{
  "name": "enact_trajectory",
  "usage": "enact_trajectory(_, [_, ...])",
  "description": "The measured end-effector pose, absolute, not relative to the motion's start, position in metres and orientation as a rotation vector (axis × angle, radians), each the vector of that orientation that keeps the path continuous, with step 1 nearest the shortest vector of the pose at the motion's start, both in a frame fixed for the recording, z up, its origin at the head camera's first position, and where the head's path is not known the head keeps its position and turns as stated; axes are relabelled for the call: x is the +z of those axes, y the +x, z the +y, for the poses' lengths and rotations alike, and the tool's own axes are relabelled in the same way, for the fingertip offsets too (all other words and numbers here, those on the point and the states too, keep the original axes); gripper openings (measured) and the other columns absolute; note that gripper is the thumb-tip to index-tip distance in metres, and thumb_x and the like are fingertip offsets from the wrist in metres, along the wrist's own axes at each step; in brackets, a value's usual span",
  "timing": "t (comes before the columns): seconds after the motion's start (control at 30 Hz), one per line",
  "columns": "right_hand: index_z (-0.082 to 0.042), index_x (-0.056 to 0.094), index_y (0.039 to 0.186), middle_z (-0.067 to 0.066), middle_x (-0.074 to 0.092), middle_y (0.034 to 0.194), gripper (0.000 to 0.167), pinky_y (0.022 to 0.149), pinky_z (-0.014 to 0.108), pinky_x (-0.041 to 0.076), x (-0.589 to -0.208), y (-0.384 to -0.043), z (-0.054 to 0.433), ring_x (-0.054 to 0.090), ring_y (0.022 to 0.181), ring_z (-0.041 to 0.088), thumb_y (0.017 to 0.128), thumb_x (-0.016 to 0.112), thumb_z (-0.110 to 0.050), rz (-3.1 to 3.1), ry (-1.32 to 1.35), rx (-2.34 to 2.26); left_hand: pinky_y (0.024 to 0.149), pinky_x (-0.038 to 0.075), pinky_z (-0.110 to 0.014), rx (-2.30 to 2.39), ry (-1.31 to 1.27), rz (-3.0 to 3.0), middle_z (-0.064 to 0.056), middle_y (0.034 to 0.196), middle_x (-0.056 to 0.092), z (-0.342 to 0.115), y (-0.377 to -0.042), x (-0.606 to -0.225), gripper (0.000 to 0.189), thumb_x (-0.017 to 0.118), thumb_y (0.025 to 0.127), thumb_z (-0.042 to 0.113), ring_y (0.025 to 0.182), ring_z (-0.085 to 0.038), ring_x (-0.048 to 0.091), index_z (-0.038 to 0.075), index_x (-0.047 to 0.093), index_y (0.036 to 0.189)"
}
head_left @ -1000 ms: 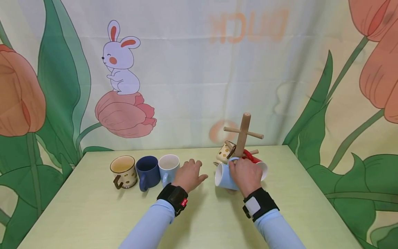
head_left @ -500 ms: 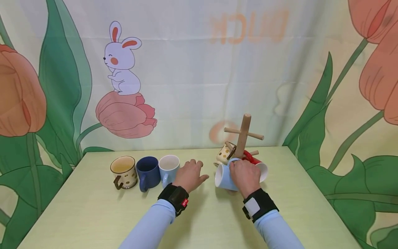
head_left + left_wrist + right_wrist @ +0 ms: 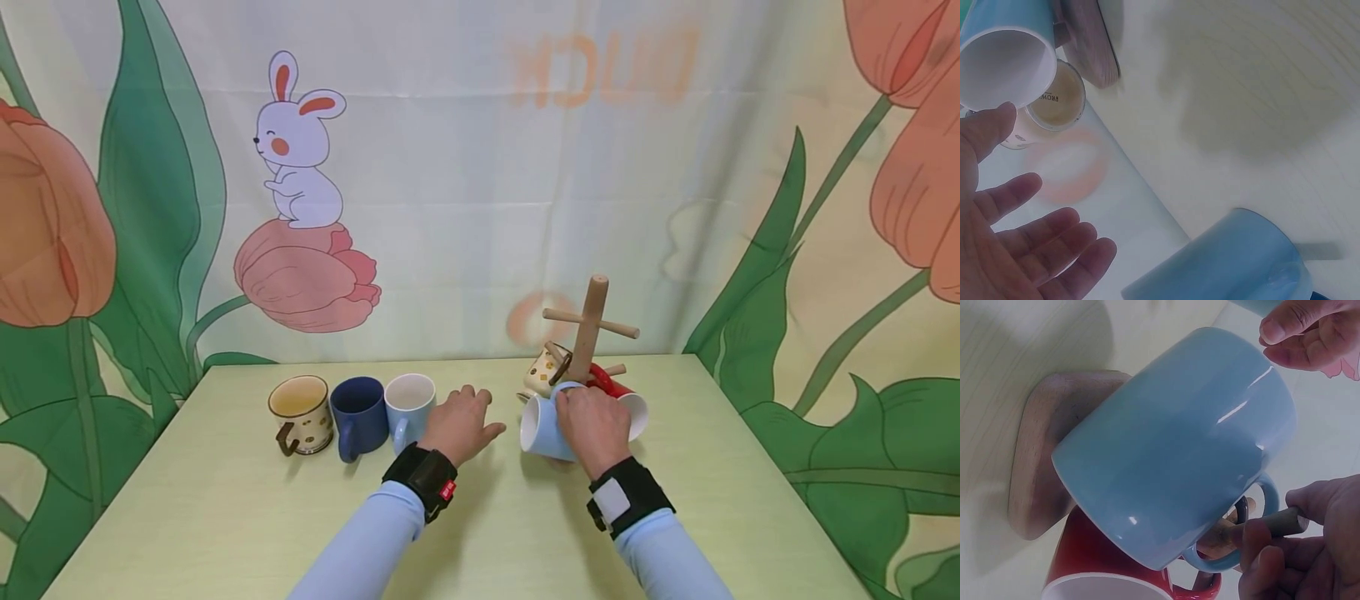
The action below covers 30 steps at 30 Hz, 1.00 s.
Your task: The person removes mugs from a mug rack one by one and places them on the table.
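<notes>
Hanging blue mug [image 3: 1172,444]: on its side, handle looped round a wooden peg [image 3: 1286,522] of the mug tree [image 3: 590,325], mouth facing left in the head view.
Place by the right hand [image 3: 596,421]: body below and left of it, handle just beside its fingertips.
Right-hand grip: thumb and fingers curled about the peg's end; whether they touch the handle, cannot tell.
Red mug [image 3: 1100,550]: hanging alongside.
Left hand [image 3: 459,421]: fingers apart, near the upright blue mug [image 3: 407,402].
Farther left: navy mug [image 3: 358,417], spotted mug [image 3: 309,433].
</notes>
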State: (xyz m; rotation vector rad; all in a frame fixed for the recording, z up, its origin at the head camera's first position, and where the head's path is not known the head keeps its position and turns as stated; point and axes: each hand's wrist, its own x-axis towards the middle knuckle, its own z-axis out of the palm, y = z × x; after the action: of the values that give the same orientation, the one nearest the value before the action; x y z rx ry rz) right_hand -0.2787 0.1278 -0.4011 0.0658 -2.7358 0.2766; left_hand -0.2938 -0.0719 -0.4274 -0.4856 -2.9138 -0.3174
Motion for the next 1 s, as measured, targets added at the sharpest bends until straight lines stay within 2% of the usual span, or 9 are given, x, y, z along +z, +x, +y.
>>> enact_trajectory(0.3, [-0.008, 0.072, 0.076, 0.010, 0.064, 0.068, 0.034, 0.046, 0.040, 0.048, -0.400, -0.277, 0.136, 0.063, 0.061, 0.028, 0.100, 0.057, -0.026, -2.739, 0.096, 0.280, 0.073, 0.054, -0.043, -0.322, -0.496, -2.904, -0.014, 0.104, 0.061, -0.069, -0.295, -0.425, 0.049, 0.072, 0.090, 0.045, 0.092, -0.030, 0.062, 0.006, 0.063, 0.119])
enact_trajectory(0.7, [-0.008, 0.070, 0.083, 0.010, 0.064, 0.076, 0.032, 0.058, 0.044, 0.053, -0.400, -0.277, 0.151, 0.063, 0.069, 0.028, 0.101, 0.055, -0.030, -2.860, 0.079, 0.375, 0.069, 0.054, -0.043, -0.284, -0.511, -2.872, -0.012, 0.103, 0.060, -0.062, -0.302, -0.416, 0.048, 0.070, 0.091, 0.045, 0.092, -0.029, 0.061, 0.007, 0.063, 0.119])
enact_trajectory(1.0, [-0.004, 0.070, 0.090, 0.013, 0.067, 0.081, 0.027, 0.061, 0.048, 0.054, -0.400, -0.277, 0.165, 0.065, 0.072, 0.031, 0.099, 0.058, -0.026, -2.821, 0.184, 0.419, 0.068, 0.054, -0.044, -0.257, -0.532, -2.830, -0.012, 0.101, 0.060, -0.057, -0.315, -0.406, 0.044, 0.069, 0.092, 0.043, 0.091, -0.030, 0.062, 0.007, 0.063, 0.115])
